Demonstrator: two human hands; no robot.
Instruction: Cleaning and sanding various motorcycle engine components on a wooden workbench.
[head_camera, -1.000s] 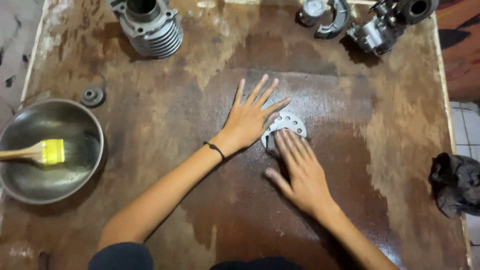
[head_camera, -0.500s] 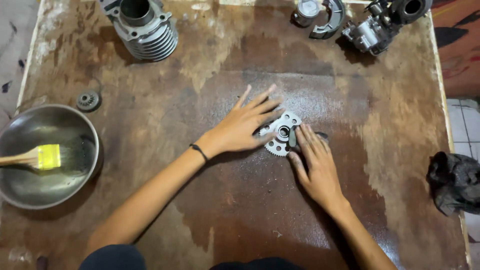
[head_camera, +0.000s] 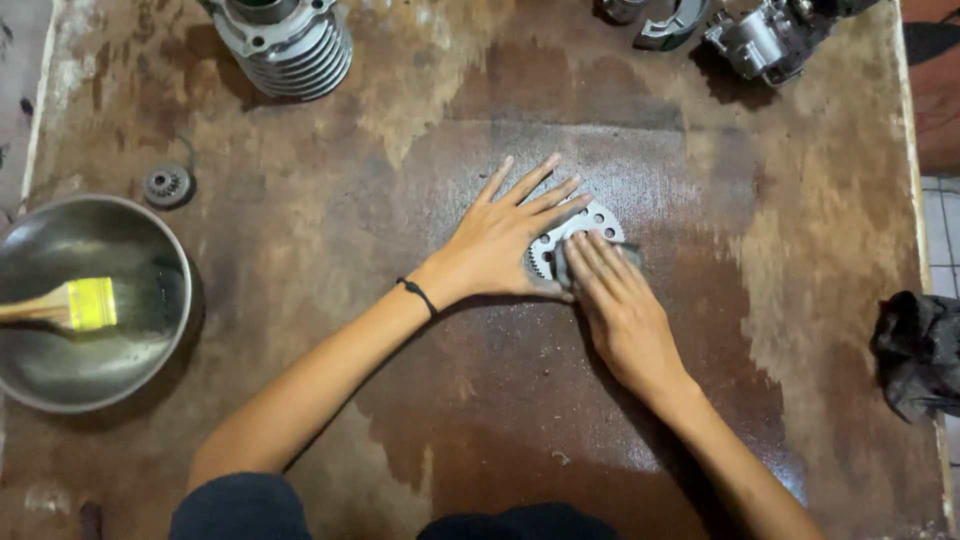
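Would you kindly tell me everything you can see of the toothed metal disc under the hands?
The toothed disc looks like grey metal: round, flat, with fine teeth along its left edge and round holes near the rim. It lies flat on the wet brown table, near the middle. The left hand presses on its left side; the right hand covers its lower right, hiding the centre.

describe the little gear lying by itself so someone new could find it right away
Start at the big metal bowl with the yellow-banded brush on the left edge of the brown table. Just above the bowl's rim lies the small gear, dark, round and toothed. Unlike the larger holed sprocket under both hands, nothing touches it.
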